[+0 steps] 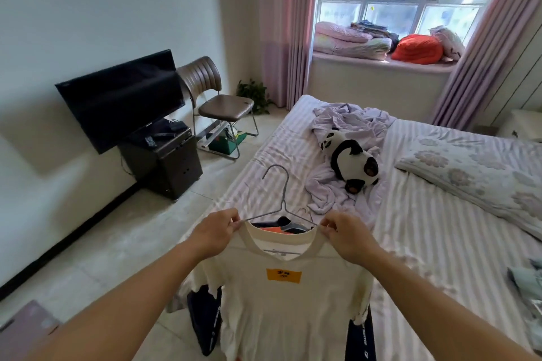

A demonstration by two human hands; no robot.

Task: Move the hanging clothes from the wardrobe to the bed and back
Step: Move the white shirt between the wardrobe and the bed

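While I stand at the bed point(425, 214) edge, my left hand point(215, 233) and right hand point(346, 233) each pinch a shoulder of the cream T-shirt point(287, 302) on its wire hanger point(283, 199). Shirt hangs between both hands, hook at 12 o'clock. Panda plush point(350, 161) at 1 o'clock on bed.

head view, downward, bed point(440, 243) apparently near
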